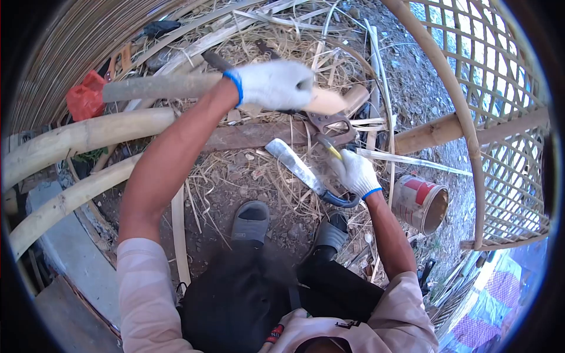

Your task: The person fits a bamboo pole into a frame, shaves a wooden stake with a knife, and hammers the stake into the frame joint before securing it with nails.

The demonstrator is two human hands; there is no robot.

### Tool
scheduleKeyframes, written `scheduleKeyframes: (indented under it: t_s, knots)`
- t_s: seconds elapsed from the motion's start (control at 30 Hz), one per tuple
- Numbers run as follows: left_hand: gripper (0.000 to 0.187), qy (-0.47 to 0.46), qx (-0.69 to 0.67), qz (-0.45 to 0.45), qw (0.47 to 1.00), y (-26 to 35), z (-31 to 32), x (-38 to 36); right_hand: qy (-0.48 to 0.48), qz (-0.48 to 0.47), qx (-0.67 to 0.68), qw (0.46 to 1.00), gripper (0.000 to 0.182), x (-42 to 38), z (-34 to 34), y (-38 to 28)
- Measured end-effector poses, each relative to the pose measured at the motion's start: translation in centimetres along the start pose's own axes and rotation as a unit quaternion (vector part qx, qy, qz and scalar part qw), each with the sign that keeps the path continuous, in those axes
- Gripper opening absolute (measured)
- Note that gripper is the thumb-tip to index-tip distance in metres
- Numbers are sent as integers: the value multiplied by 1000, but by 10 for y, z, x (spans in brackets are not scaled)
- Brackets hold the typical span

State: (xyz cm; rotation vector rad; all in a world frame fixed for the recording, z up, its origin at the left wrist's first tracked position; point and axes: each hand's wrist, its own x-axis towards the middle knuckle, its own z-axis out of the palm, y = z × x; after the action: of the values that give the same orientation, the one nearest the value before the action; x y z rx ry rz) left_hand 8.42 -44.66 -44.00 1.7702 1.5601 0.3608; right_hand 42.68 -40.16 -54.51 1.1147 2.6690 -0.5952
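My left hand [273, 85], in a white glove with a blue cuff, is closed on a pale wooden piece [326, 102] that is blurred by motion. My right hand [358, 175], gloved the same way, grips a short tool with a yellow handle [334, 152]; its grey end points up toward the handsaw [331, 125]. The saw lies on the ground, wooden handle to the right, its rusty blade running left. Just below it rests a broad-bladed machete [292, 165], its dark curved handle close under my right hand.
Bamboo poles [88, 132] come in from the left. A dented paint can [419, 203] lies at the right, below a woven bamboo lattice [494, 76]. Shavings and split strips [229, 26] litter the ground. A red plastic bag [86, 96] wraps a pole end.
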Motion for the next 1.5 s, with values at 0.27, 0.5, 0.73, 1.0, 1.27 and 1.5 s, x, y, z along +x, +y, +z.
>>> scheduleKeyframes:
  t_s: [0.27, 0.5, 0.73, 1.0, 1.27, 1.5]
  knots:
    - [26, 28, -21, -57, 998, -54, 117, 1, 114, 32, -16, 993, 34, 23, 4, 14]
    - [21, 108, -56, -102, 987, -42, 166, 26, 140, 114, 230, 956, 40, 9, -8, 5]
    - [16, 299, 160, -1, 941, -44, 194, 16, 75, 125, 295, 944, 39, -24, -46, -9]
    - [17, 298, 108, -74, 945, -29, 215, 37, -8, 97, 173, 980, 32, -84, -92, -13]
    - [19, 196, 109, -75, 972, -18, 209, 62, 78, 155, 320, 931, 36, -61, -19, -17]
    - [22, 164, 62, -109, 978, -15, 200, 64, 201, 5, 301, 932, 71, -45, 31, -17]
